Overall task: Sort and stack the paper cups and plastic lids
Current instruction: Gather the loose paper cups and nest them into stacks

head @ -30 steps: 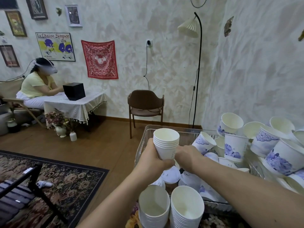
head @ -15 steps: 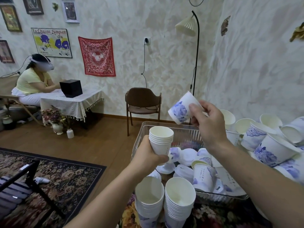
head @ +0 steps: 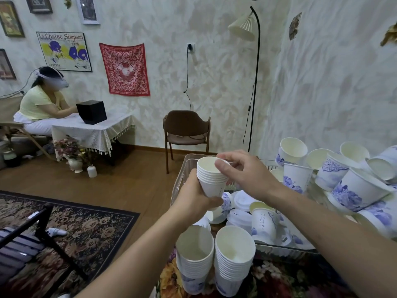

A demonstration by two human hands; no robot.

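Note:
My left hand (head: 193,197) grips a short stack of white paper cups (head: 211,178) held upright over the clear plastic bin (head: 182,175). My right hand (head: 247,173) pinches the rim of the top cup with thumb and fingers. Two taller cup stacks (head: 195,257) (head: 234,254) stand near me on the floral cloth. Inside the bin lie white plastic lids (head: 243,201) and loose cups with blue print (head: 264,222). A heap of loose blue-printed cups (head: 354,188) fills the right side.
A floral tablecloth (head: 279,280) covers the table under the stacks. Beyond stand a brown chair (head: 187,130) and a floor lamp (head: 254,82). A person sits at a small table far left. A patterned rug (head: 75,229) and a dark frame (head: 38,233) lie left.
My right hand brought the blue-printed cup from up in the air down into the stack in my left hand; it now holds the top rim.

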